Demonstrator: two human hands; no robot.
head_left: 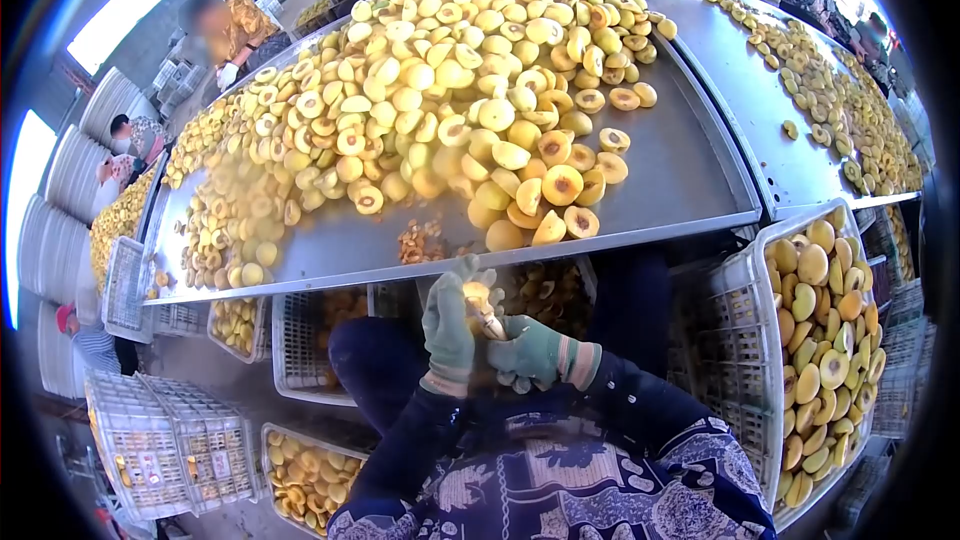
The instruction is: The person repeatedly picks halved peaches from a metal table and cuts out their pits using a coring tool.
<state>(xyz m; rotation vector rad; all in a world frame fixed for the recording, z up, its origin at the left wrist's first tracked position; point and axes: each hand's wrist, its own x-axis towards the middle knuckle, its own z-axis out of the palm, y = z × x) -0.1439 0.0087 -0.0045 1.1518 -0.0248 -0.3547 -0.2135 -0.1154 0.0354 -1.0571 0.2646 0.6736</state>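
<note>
My left hand [448, 330], in a green glove, holds a yellow peach half [476, 291] just below the table's front edge. My right hand [535, 352], gloved the same way, is closed around a small pitting tool [492, 324] whose metal end meets the fruit; its exact shape is too small to make out. Above my hands a big heap of halved yellow peaches [420, 70] covers much of the metal table [680, 160]. Some halves show brown pits or hollows. A small pile of brown pits [420, 240] lies near the front edge.
A crate of peach halves [775, 380] stands at my right; another crate [310, 475] sits low at my left. Under the table are more crates [300, 360]. Stacked crates [170, 440] stand farther left. Several people work around this table and a second table [760, 130].
</note>
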